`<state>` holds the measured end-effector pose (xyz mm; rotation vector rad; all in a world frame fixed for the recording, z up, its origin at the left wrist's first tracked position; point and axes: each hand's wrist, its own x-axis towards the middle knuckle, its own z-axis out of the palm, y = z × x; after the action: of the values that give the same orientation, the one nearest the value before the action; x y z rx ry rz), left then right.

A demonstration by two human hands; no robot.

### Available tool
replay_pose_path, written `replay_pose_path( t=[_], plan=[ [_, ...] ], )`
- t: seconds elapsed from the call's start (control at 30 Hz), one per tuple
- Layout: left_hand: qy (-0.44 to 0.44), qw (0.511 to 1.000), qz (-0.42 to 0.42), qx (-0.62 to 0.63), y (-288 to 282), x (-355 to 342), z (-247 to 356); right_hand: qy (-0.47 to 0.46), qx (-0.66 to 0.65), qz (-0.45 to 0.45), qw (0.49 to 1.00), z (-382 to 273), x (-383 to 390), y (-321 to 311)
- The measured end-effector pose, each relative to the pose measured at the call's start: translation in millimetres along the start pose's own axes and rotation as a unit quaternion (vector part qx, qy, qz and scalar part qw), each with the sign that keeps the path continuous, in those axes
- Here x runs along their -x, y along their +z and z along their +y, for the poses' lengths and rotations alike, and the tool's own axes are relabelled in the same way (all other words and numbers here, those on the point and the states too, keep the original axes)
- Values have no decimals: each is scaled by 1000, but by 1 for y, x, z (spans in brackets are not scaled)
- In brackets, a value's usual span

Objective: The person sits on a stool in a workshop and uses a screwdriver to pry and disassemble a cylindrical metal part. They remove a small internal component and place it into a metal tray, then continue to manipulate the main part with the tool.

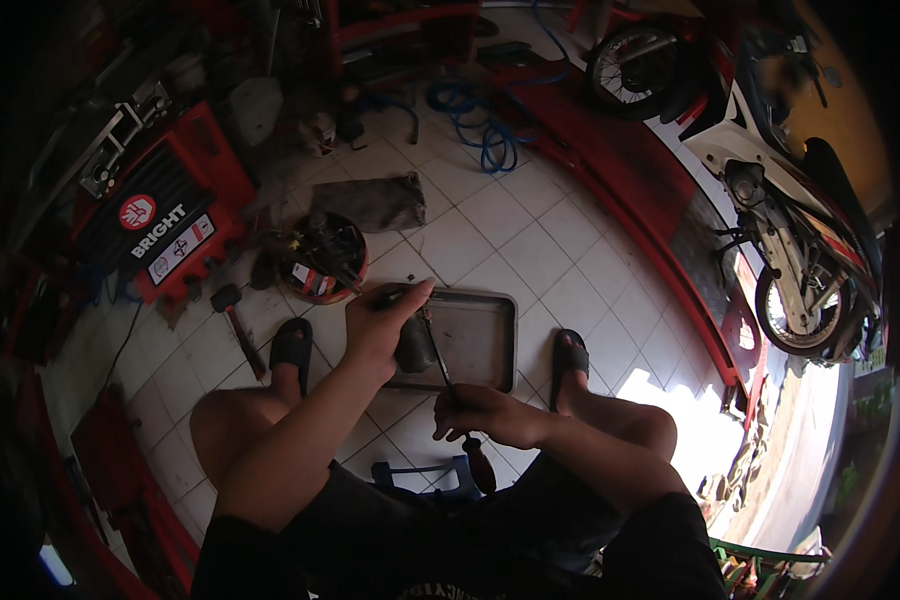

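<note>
My left hand [375, 330] is closed round a dark, rounded metal part [416, 352] with a cylinder-like body, its thumb stretched along the top. A screwdriver [481, 468] passes through my right hand [490, 415], whose fingers wrap its thin shaft. Its dark red handle sticks out below that hand, and the shaft runs up to the metal part's upper right side. Whether the tip touches the part is too dark to tell. Both hands are over a shallow rectangular metal tray [516, 345] on the tiled floor, between my feet.
Left of the tray are a round red tub [358, 285] full of tools and a hammer [238, 325]. A dark cloth [370, 203] and a coiled blue hose [490, 150] lie farther off. Right stands a motorcycle [790, 230] beside a red platform [620, 185]. A blue stool [420, 472] shows beneath me.
</note>
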<state>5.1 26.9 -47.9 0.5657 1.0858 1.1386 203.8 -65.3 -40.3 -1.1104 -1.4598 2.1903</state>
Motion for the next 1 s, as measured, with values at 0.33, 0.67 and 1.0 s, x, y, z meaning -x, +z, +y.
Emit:
replay_pose_path(
  t=[0.33, 0.67, 1.0],
  plan=[
    [3, 1000, 4, -17, 1, 2, -3, 97, 63, 9, 993, -26, 6, -9],
    [-31, 999, 21, 33, 0, 0, -1, 62, 205, 56, 975, -26, 7, 0],
    [-8, 1000, 17, -8, -1, -3, -3, 63, 50, -17, 997, -31, 11, -9]
  ],
)
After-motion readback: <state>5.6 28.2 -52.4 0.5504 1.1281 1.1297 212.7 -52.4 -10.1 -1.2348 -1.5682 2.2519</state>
